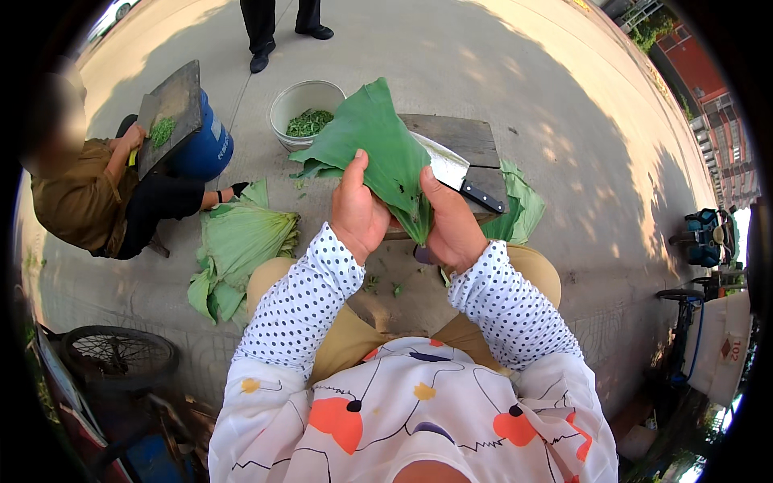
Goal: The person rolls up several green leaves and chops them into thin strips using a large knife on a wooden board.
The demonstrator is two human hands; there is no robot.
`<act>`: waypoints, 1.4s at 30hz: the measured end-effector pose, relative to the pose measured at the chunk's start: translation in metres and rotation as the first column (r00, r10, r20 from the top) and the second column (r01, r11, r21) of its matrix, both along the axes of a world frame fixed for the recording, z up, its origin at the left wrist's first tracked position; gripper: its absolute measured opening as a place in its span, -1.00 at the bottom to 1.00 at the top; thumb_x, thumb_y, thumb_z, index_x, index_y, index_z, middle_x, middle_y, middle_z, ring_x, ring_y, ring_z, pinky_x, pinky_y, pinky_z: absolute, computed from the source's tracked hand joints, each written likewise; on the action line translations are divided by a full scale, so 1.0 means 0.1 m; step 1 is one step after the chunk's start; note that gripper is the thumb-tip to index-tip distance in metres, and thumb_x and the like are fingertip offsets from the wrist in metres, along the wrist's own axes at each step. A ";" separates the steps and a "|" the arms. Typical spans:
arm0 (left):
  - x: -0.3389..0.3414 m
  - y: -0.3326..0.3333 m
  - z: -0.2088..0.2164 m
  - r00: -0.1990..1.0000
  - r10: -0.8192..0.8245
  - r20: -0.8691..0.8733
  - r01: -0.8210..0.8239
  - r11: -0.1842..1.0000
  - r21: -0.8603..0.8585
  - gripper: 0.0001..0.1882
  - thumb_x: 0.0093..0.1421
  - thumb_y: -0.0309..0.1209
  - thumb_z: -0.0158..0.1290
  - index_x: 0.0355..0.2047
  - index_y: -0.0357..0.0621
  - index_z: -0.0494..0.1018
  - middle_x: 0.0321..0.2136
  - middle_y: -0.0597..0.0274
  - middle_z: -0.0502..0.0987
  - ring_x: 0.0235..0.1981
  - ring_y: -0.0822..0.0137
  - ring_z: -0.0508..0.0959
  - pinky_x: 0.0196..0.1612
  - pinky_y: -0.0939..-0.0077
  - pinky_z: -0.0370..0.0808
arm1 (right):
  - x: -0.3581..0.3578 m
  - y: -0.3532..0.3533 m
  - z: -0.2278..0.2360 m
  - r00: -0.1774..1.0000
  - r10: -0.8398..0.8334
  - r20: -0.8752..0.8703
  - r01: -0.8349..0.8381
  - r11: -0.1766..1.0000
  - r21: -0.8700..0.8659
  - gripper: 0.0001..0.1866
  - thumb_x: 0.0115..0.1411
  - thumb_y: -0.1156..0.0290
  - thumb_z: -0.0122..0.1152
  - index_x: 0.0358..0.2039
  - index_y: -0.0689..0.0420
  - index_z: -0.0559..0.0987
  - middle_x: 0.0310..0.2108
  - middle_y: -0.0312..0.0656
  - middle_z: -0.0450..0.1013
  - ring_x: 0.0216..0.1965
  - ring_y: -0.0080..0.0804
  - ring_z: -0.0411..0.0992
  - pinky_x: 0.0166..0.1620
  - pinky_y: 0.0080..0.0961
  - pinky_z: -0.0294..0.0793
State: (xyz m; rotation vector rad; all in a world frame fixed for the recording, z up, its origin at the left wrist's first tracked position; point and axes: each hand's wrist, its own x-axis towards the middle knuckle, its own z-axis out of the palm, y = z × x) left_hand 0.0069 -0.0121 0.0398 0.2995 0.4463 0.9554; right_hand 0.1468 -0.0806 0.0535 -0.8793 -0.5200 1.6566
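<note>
A large green lotus leaf (366,133), folded into layers, is held up between my hands. My left hand (357,211) grips its lower left edge with the thumb on top. On the other side, my right hand (452,221) pinches the gathered narrow end. Behind the leaf is a low wooden bench (455,135), partly covered by it. A cleaver (445,163) with a black handle lies on the bench, close to my right hand. More leaves (523,208) hang or lie at the bench's right side. A white bucket (279,133) holding shredded greens (310,122) stands beyond the leaf, to the left.
A pile of leaves (241,237) lies left of my knee. Further left, a seated person (80,197) works over a board (181,101) with chopped greens, beside a blue drum (205,145). Another person's legs (270,28) stand ahead. A wheel (121,354) sits at lower left; parked vehicles (704,237) are at right.
</note>
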 end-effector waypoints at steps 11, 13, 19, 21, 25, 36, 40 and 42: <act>-0.33 0.12 -0.02 0.950 0.304 -0.072 -0.300 0.952 0.052 -0.59 0.41 -0.26 0.06 0.16 -0.24 0.41 0.06 0.12 0.56 0.05 0.19 0.58 0.11 0.21 0.54 | 0.67 0.42 0.37 0.789 0.078 0.609 -0.121 0.992 0.029 -0.76 0.37 0.49 0.19 0.01 0.29 0.58 -0.11 -0.25 0.61 -0.14 -0.60 0.53 -0.03 -0.58 0.51; -0.39 0.03 -0.21 0.939 0.276 -0.206 -0.294 0.954 -0.063 -0.67 0.39 -0.35 0.09 0.11 -0.19 0.42 -0.01 0.10 0.58 -0.03 0.16 0.59 -0.03 0.19 0.60 | 0.86 0.46 0.16 0.715 0.155 0.682 -0.130 0.988 -0.088 -0.76 0.35 0.48 0.21 -0.02 0.29 0.59 -0.15 -0.23 0.62 -0.14 -0.55 0.54 -0.03 -0.53 0.50; -0.38 -0.18 -0.71 0.832 0.049 -0.552 -0.156 0.977 -0.147 -0.74 0.37 -0.41 0.08 0.02 -0.20 0.42 -0.12 0.11 0.58 -0.21 0.15 0.62 -0.19 0.20 0.63 | 1.09 0.45 -0.46 -0.226 0.259 0.939 -0.252 0.915 -0.314 -0.51 0.24 0.41 0.27 0.14 0.34 0.47 -0.09 0.03 0.60 -0.02 -0.06 0.57 0.10 -0.27 0.49; -0.40 -0.22 -0.63 0.829 0.030 -0.559 -0.150 0.974 -0.171 -0.74 0.36 -0.41 0.08 0.01 -0.20 0.40 -0.14 0.12 0.57 -0.20 0.14 0.61 -0.17 0.20 0.63 | 0.97 0.42 -0.37 -0.343 0.131 0.930 -0.220 0.951 -0.215 -0.39 0.21 0.31 0.35 0.22 0.29 0.43 0.04 0.04 0.52 0.09 0.04 0.46 0.13 -0.16 0.46; -0.42 -0.22 -0.63 0.838 0.018 -0.546 -0.136 0.975 -0.177 -0.75 0.36 -0.41 0.07 0.00 -0.21 0.41 -0.13 0.10 0.57 -0.20 0.13 0.60 -0.13 0.19 0.63 | 0.65 0.19 -0.22 -0.368 -0.318 0.874 -0.466 0.876 0.123 -0.28 0.15 0.21 0.44 0.25 0.25 0.41 0.12 0.04 0.42 0.14 0.02 0.35 0.18 -0.10 0.39; -0.45 -0.26 -0.48 0.847 -0.106 -0.521 0.020 0.986 -0.168 -0.69 0.35 -0.31 0.15 0.00 -0.21 0.46 -0.09 0.13 0.56 -0.13 0.23 0.59 -0.02 0.28 0.57 | 0.28 0.34 -0.74 0.017 -0.223 0.975 -0.639 0.747 0.182 -0.80 0.22 0.39 0.28 -0.15 0.15 0.62 -0.22 -0.01 0.54 -0.11 0.05 0.50 -0.06 -0.11 0.48; -0.48 -0.26 -0.36 0.742 -0.103 -0.663 0.121 0.992 -0.018 -0.54 0.28 -0.26 0.26 0.08 -0.18 0.40 -0.06 0.18 0.52 -0.07 0.29 0.56 -0.01 0.29 0.55 | 0.36 0.39 -0.63 0.061 0.025 0.998 -0.493 0.870 0.008 -0.80 0.28 0.35 0.23 -0.21 0.22 0.61 -0.25 0.12 0.57 -0.15 0.14 0.54 -0.08 -0.08 0.51; -0.41 -0.23 -0.40 0.646 -0.018 -0.763 0.167 0.979 0.119 -0.43 0.21 -0.31 0.33 0.14 -0.17 0.33 0.00 0.18 0.46 -0.01 0.31 0.50 0.02 0.33 0.52 | 0.51 0.43 -0.63 0.032 0.108 0.994 -0.493 0.866 -0.079 -0.78 0.27 0.32 0.24 -0.21 0.21 0.62 -0.26 0.12 0.57 -0.16 0.15 0.54 -0.08 -0.07 0.50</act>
